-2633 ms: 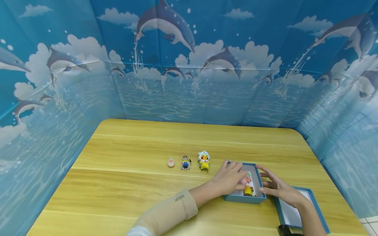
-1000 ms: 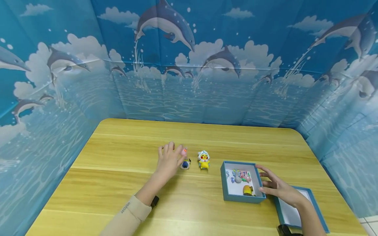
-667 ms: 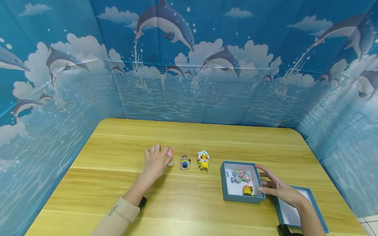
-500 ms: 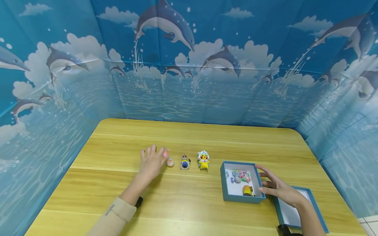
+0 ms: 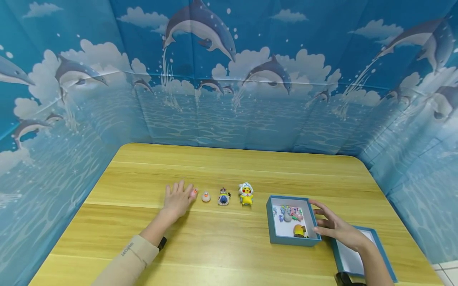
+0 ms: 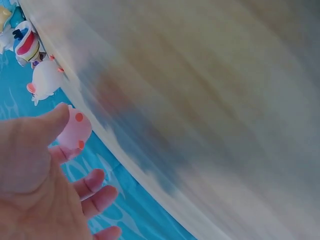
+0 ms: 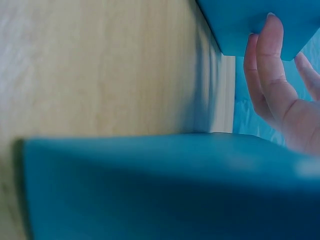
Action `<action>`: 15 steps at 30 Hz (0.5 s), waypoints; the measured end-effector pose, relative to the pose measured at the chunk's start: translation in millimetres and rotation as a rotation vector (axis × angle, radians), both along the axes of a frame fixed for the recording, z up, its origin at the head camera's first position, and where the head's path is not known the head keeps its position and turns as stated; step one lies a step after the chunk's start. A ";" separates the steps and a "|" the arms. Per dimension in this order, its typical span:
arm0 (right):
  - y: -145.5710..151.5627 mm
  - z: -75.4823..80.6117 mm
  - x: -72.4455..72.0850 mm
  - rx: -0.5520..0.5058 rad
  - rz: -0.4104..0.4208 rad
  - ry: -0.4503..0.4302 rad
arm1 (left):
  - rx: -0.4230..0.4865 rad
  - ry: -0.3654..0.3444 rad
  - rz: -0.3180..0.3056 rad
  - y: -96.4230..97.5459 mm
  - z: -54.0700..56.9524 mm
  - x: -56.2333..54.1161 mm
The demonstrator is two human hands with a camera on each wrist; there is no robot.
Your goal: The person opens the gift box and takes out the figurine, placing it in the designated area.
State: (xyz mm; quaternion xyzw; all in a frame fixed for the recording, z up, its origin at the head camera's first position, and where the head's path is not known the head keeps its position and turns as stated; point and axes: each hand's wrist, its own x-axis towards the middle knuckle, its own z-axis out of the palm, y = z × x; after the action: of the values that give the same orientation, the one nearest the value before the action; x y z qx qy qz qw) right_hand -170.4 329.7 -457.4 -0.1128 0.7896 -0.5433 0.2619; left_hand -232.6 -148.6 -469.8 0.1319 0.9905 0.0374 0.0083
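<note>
Your left hand [image 5: 176, 202] pinches the pink toy duck [image 5: 193, 193] between thumb and index finger; the remaining fingers are spread clear of it. The pink toy duck sits at the thumb side of the hand, low at the table [image 5: 222, 250]; whether its base touches the surface cannot be determined. It is at the left end of a row. To its right, in order, stand the white toy duck [image 5: 206, 197], just beside it and apart from your fingers, the blue-and-white figure [image 5: 223, 198], and the yellow figure with a white hood [image 5: 246, 194].

Your right hand [image 5: 338, 227] rests with fingers apart against the outside of the right wall of the blue box [image 5: 295, 240]. Inside the box, a yellow toy [image 5: 299, 230] lies nearest you. Your right forearm passes over the shallow blue tray [image 5: 348, 254].
</note>
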 end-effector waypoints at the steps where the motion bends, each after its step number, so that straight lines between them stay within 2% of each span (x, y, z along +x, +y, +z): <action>1: 0.1 -0.1 -0.1 -0.001 0.002 0.000 | -0.005 -0.014 0.002 -0.4 -0.5 -0.4; 7: 0.1 -0.1 0.2 -0.009 0.006 0.006 | -0.066 -0.096 0.025 -0.8 -0.8 -0.8; 15: -0.2 -0.1 0.7 -0.005 0.005 0.015 | -0.078 -0.153 0.074 -5.5 3.8 1.4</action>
State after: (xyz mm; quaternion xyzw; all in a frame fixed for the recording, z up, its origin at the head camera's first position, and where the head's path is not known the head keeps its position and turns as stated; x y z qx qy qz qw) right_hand -169.7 329.5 -457.5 -0.1194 0.7900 -0.5436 0.2572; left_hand -231.2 -154.1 -466.0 0.0918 0.9919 0.0089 0.0875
